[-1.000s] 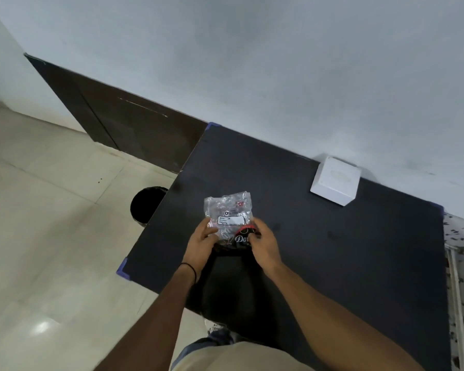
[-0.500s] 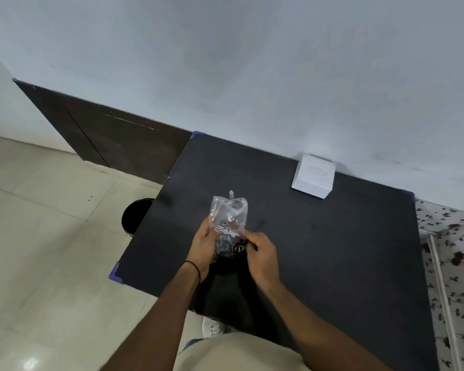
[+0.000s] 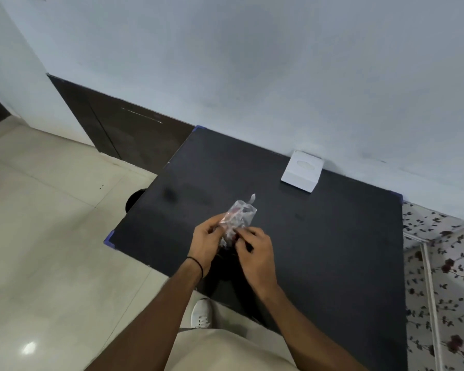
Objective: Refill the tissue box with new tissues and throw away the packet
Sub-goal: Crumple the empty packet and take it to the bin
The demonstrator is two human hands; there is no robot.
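A crumpled clear plastic packet (image 3: 239, 216) with red print is held above the black table (image 3: 319, 245), near its front left part. My left hand (image 3: 208, 241) grips the packet's left side and my right hand (image 3: 253, 247) pinches its lower right side. The packet is folded narrow and stands roughly upright, with a twisted corner sticking up. A white tissue box (image 3: 302, 171) with an oval slot on top sits at the table's back edge against the wall, well apart from both hands.
A black round bin (image 3: 134, 199) stands on the tiled floor, half hidden behind the table's left edge. A dark wooden panel runs along the wall at left. A floral-patterned surface (image 3: 445, 277) lies right of the table. My white shoe (image 3: 202, 313) shows below.
The packet has gone from flat and spread out to squeezed narrow between both hands. The camera view has shifted, so the table and box sit further right.
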